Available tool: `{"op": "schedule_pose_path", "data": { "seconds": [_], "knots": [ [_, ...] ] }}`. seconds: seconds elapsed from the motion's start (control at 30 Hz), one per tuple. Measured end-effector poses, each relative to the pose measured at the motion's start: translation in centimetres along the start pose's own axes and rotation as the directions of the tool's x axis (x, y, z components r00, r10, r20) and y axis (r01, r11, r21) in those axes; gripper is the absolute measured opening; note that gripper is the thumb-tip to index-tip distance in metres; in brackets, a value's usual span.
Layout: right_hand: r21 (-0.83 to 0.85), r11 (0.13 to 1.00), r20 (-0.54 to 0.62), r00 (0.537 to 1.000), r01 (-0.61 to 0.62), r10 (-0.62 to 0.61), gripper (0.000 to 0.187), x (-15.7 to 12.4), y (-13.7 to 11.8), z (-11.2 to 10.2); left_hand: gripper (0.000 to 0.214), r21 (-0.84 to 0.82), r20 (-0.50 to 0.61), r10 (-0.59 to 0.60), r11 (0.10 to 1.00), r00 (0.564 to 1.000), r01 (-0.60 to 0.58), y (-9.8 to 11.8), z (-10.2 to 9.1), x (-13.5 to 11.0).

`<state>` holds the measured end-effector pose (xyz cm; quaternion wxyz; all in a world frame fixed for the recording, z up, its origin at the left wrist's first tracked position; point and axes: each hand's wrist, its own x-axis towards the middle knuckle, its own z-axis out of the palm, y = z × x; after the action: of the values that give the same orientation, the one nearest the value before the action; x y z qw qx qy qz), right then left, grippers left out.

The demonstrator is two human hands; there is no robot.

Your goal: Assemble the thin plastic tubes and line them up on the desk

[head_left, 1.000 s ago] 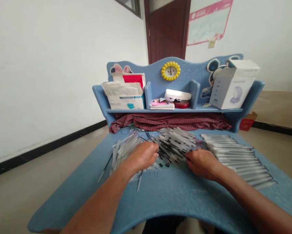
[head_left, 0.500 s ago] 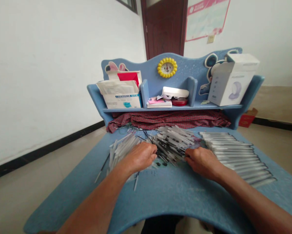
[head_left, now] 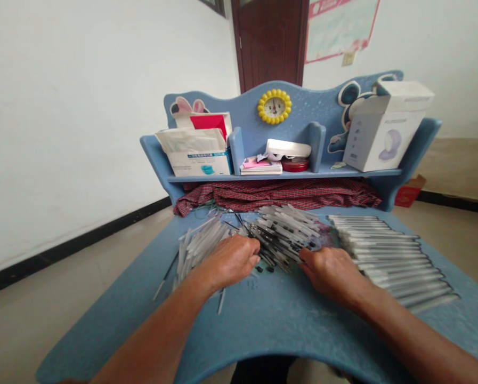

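My left hand (head_left: 237,258) is closed in a pinch at the right edge of a heap of translucent pen barrels (head_left: 203,243). Whatever sits in its fingers is hidden. My right hand (head_left: 329,268) is also closed, its fingertips beside the front of the middle pile; what they grip cannot be made out. That middle pile holds clear and black-tipped pen pieces (head_left: 281,229). Two small black caps (head_left: 265,269) lie on the table between my hands. To the right of my right hand, pens (head_left: 396,261) lie side by side in a row.
The blue table (head_left: 274,325) has a raised shelf (head_left: 218,179) at its back. A mask box (head_left: 201,162), a red round tin (head_left: 295,165) and a white carton (head_left: 382,130) stand on it. Checked cloth (head_left: 278,194) lies beneath. A loose dark refill (head_left: 165,276) lies left.
My right hand has shifted slightly left and down, closer to the middle pile's front. My left hand stays nearly in place. The view has tilted a little.
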<state>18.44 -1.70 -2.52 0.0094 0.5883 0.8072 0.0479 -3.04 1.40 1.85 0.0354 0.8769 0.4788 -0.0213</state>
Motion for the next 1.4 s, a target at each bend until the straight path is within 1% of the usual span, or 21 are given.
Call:
{"op": "schedule_pose_path", "data": {
  "seconds": [0.1,0.27,0.4,0.5,0.6,0.73,0.9,0.97,1.07,1.2,1.3,1.4],
  "knots": [
    [0.001,1.0,0.007,1.0,-0.011,0.011,0.025,0.1,-0.1,0.2,0.017,0.02,0.0,0.007,1.0,1.0,-0.007,0.3,-0.1,0.0],
    [0.066,0.997,0.055,0.998,-0.043,0.039,0.029,0.3,0.1,0.0,0.016,0.012,-0.007,0.017,1.0,1.0,-0.017,0.7,-0.2,-0.1],
    [0.151,0.986,0.067,0.996,-0.067,0.057,0.025,0.5,0.1,-0.1,0.014,-0.034,-0.047,0.038,0.999,0.998,-0.04,1.0,0.1,-0.1],
    [0.22,0.972,0.07,0.995,-0.083,0.069,0.022,0.7,0.1,0.0,0.015,-0.038,-0.075,0.044,0.998,0.996,-0.047,1.1,0.5,0.0],
    [0.251,0.963,0.072,0.994,-0.1,0.084,0.021,0.8,0.1,0.0,0.016,-0.043,-0.108,0.075,0.996,0.991,-0.08,1.0,1.0,0.1],
    [0.266,0.96,0.053,0.995,-0.092,0.081,0.02,0.7,0.2,0.0,0.017,-0.033,-0.158,0.126,0.991,0.979,-0.133,1.0,1.5,0.3],
    [0.347,0.935,0.041,0.997,-0.073,0.062,0.015,0.5,0.5,-0.1,0.012,-0.032,-0.197,0.174,0.983,0.965,-0.183,2.1,2.0,0.5],
    [0.39,0.918,0.039,0.997,-0.074,0.064,0.013,0.5,0.6,-0.1,0.011,-0.004,-0.243,0.201,0.978,0.949,-0.208,2.8,2.3,0.5],
    [0.413,0.908,0.022,0.997,-0.075,0.072,0.012,0.4,0.6,0.0,0.013,0.096,-0.295,0.249,0.968,0.922,-0.231,3.8,2.8,0.7],
    [0.395,0.916,0.001,0.998,-0.065,0.071,0.014,0.2,0.3,-0.1,0.016,0.181,-0.281,0.308,0.947,0.909,-0.265,4.7,3.4,1.3],
    [0.399,0.915,-0.008,0.998,-0.059,0.068,0.014,0.1,0.1,-0.2,0.018,0.185,-0.26,0.34,0.936,0.904,-0.298,5.0,3.9,1.9],
    [0.425,0.904,-0.037,0.996,-0.052,0.075,0.011,0.0,0.0,-0.1,0.019,0.19,-0.27,0.368,0.926,0.89,-0.325,4.9,4.3,2.4]
  ]
}}
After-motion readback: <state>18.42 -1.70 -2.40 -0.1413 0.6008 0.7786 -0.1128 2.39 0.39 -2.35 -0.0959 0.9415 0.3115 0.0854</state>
